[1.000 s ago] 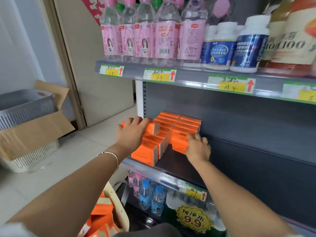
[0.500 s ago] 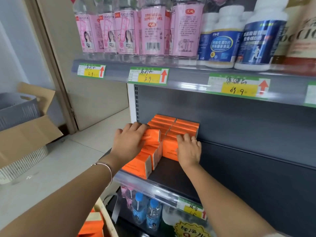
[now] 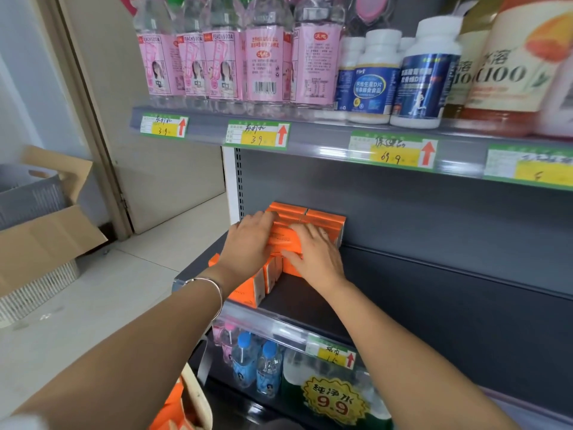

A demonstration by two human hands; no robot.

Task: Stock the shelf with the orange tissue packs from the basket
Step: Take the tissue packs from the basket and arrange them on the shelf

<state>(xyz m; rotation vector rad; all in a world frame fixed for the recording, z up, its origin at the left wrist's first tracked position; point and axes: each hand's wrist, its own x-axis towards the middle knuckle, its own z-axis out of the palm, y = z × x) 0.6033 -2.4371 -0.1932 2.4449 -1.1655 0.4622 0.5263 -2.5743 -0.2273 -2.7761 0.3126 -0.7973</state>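
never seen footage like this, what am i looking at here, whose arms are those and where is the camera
There is no machine here. A person works with bare hands, and the one picture comes from a camera worn on the head, looking forward and down. That is why two arms reach in from the bottom.

The left hand and the right hand both lie on a block of orange tissue packs at the left end of the dark middle shelf. The fingers are laid over the packs, seemingly pressing them into place. Nothing is being carried.

At the bottom edge is the basket, with more orange showing inside it. On the shelf above stand pink soda bottles and white supplement jars, with water bottles on the shelf below. A cardboard box sits to the left.
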